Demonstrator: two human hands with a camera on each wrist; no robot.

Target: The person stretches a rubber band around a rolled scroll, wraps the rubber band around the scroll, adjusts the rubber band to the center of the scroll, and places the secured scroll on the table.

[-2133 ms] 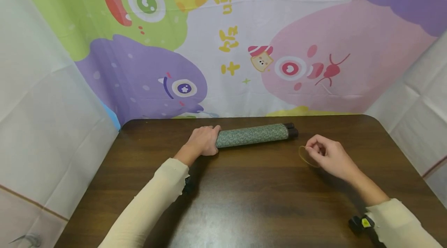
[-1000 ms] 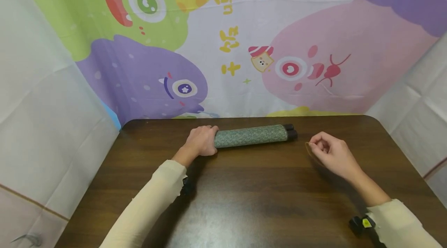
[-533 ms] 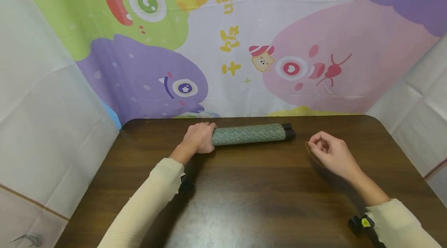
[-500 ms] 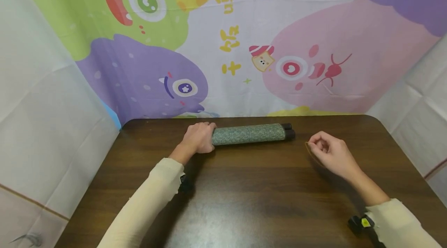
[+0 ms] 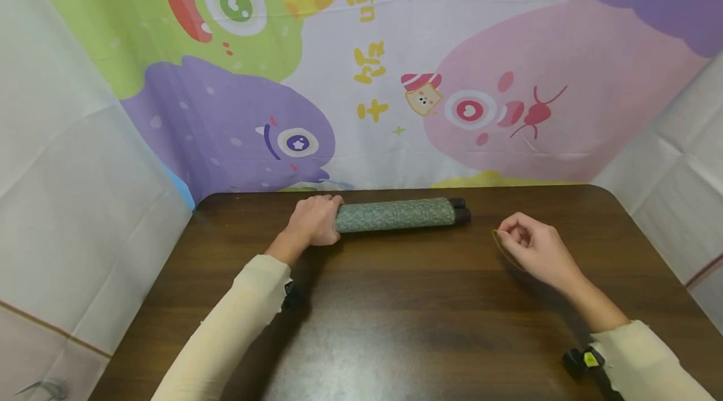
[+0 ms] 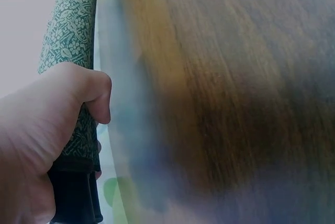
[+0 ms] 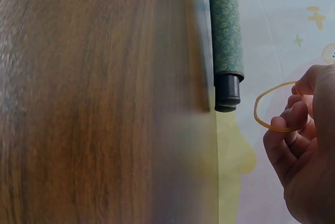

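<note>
A rolled scroll [image 5: 395,215] in green patterned covering, with dark roller ends, stretches level across the back of the table. My left hand [image 5: 316,220] grips it at its left end, hiding that end in the head view. In the left wrist view the thumb wraps over the patterned scroll [image 6: 70,25], just short of the black rod ends [image 6: 76,195]. My right hand [image 5: 536,249] pinches a thin yellow rubber band [image 7: 257,110], whose loop hangs out from the fingers. This hand is to the right of the scroll's free end, apart from it.
The dark wooden table [image 5: 395,326] extends toward me from the scroll. Behind it hangs a cloth printed with cartoon monsters [image 5: 361,156]. White cloth sides [image 5: 73,169] flank the table on the left and right.
My left hand and the scroll have shifted a little to the left. The right hand has drawn slightly rightward from two seconds ago, and the rubber band's loop has turned more edge-on.
</note>
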